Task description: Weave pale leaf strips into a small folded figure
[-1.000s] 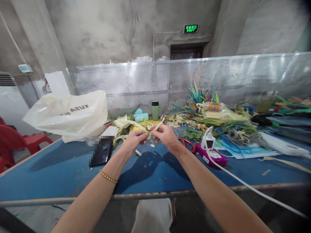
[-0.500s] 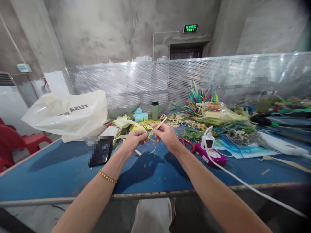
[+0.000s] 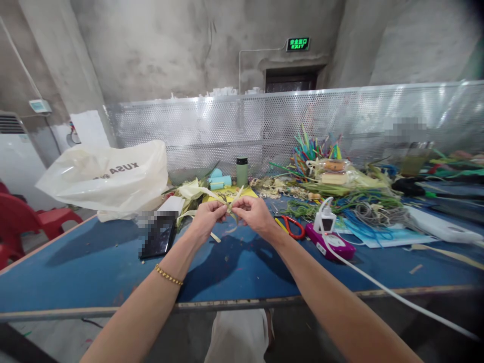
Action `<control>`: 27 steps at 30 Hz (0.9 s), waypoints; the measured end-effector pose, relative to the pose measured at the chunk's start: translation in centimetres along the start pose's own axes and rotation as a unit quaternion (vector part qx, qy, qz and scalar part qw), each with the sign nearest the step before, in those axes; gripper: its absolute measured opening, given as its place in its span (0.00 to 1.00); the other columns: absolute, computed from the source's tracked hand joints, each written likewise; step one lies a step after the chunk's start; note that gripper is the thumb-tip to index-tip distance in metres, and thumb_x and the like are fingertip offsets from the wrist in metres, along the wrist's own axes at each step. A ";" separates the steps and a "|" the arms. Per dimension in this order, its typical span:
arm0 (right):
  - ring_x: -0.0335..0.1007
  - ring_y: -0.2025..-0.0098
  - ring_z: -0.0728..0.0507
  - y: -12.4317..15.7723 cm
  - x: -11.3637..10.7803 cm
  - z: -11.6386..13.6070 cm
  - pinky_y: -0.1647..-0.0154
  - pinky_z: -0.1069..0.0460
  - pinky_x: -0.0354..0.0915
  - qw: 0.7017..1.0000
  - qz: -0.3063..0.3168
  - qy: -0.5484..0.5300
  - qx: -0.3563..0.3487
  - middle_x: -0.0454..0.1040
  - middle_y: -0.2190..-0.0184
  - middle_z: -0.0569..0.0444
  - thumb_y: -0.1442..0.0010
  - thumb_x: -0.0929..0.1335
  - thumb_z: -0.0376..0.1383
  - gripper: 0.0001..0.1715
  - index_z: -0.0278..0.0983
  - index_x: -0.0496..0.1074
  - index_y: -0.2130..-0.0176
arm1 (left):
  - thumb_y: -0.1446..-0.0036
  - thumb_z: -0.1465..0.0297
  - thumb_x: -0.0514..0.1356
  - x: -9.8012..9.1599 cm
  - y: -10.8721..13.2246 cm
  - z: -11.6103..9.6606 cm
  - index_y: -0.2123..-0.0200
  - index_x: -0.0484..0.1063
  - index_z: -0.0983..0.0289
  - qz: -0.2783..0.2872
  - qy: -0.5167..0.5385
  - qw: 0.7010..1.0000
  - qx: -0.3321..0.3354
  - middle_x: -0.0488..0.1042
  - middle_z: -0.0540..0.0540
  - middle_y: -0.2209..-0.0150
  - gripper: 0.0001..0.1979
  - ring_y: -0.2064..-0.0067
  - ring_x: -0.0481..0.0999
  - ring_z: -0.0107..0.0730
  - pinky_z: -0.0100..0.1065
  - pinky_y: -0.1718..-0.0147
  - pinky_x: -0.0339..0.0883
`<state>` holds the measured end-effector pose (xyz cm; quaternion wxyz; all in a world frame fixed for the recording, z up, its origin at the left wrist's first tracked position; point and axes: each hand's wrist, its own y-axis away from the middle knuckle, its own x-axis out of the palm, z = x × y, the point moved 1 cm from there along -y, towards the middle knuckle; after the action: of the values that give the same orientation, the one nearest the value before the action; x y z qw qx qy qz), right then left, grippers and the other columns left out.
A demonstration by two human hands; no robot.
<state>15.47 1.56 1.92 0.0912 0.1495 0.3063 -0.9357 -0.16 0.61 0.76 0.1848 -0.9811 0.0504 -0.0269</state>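
Above the blue table [image 3: 124, 277], my left hand [image 3: 207, 217] pinches pale, flat strips that look like corn husk [image 3: 239, 193]. My right hand [image 3: 253, 214] is closed on the same strips, its fingertips almost meeting the left ones. One strip end sticks up between the hands, and another loops below them. Exactly how the strips cross is hidden by the fingers. Behind my left hand lies a bundle of pale husk leaves [image 3: 194, 190]. Just right of my right wrist are red-handled scissors [image 3: 293, 227].
A phone [image 3: 161, 234] and a large white plastic bag [image 3: 106, 171] lie at left. A green bottle [image 3: 242, 171] stands at the back. To the right are a purple power block [image 3: 330, 244] with a white cable, tangled cords [image 3: 372, 214] and a white power strip [image 3: 440, 224].
My right hand has shifted slightly left and turned, closer to my left hand. The strip end that pointed up to the right now stands shorter and more upright between the hands.
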 end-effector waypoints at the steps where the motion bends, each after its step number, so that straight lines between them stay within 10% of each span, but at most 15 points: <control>1: 0.66 0.78 0.51 0.0 0.0 0.0 0.76 0.56 0.63 1.000 0.003 0.007 0.000 0.72 0.79 0.56 0.50 0.68 0.35 0.06 0.33 0.72 0.70 | 0.55 0.65 0.65 0.0 0.0 0.0 0.79 0.70 0.68 0.001 0.001 1.000 0.001 0.68 0.50 0.82 0.12 0.79 0.63 0.22 0.28 0.76 0.54; 27: 0.66 0.70 0.47 0.1 -0.7 0.6 0.66 0.53 0.61 0.959 -0.098 0.214 -0.159 0.73 0.72 0.52 0.42 0.65 0.36 0.10 0.36 0.75 0.69 | 0.61 0.67 0.69 0.3 0.0 0.1 0.74 0.72 0.67 -0.007 -0.040 0.999 -0.001 0.71 0.49 0.79 0.12 0.79 0.67 0.24 0.28 0.77 0.59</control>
<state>16.07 1.21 2.56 -0.0456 0.2988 0.4768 -0.8254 0.18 0.60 0.72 0.1856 -0.9819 0.0363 0.0109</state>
